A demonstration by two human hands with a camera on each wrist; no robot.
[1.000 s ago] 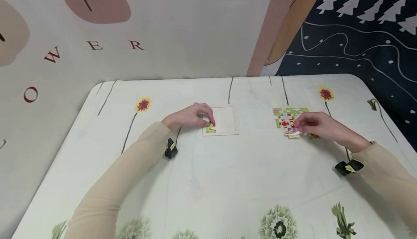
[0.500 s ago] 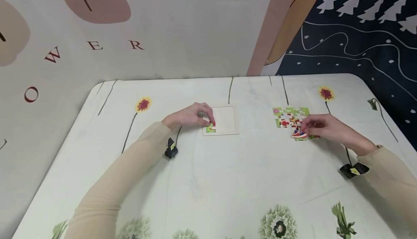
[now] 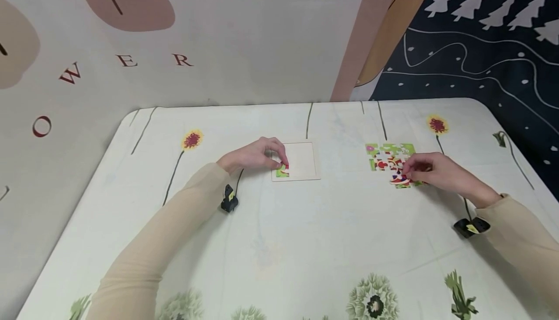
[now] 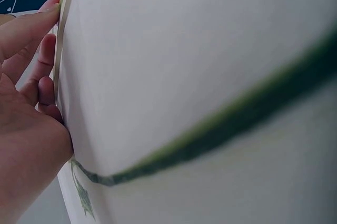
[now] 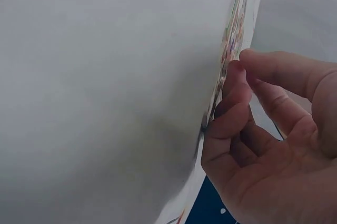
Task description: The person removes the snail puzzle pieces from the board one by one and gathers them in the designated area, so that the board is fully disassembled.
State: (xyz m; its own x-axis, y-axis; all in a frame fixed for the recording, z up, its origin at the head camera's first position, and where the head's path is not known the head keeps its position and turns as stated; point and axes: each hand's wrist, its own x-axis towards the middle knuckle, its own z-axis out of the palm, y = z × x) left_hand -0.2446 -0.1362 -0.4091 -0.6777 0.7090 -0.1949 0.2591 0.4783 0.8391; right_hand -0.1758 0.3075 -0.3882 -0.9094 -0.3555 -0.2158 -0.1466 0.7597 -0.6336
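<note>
In the head view my left hand (image 3: 258, 155) is at the left side of a shallow pale puzzle tray (image 3: 303, 160). Its thumb and index finger hold a green and red puzzle piece (image 3: 283, 171) in the tray's lower left corner. Farther right, my right hand (image 3: 430, 168) pinches a colourful puzzle piece (image 3: 399, 180) at the lower edge of a cluster of puzzle pieces (image 3: 393, 151). The right wrist view has the thumb and index fingertips (image 5: 245, 55) close together beside the pieces, seen edge-on. The fingers partly hide both held pieces.
Pieces in the cluster overlap, with a few partly behind the right hand. A white flower-print cloth (image 3: 279, 242) covers the table. Behind it rises a pale printed backdrop (image 3: 262, 43), with a dark tree-patterned cloth (image 3: 471, 63) at the right.
My right hand has shifted slightly right, and the puzzle piece at its fingertips has moved right with it and turned. My left hand stays in the same place on the tray.
</note>
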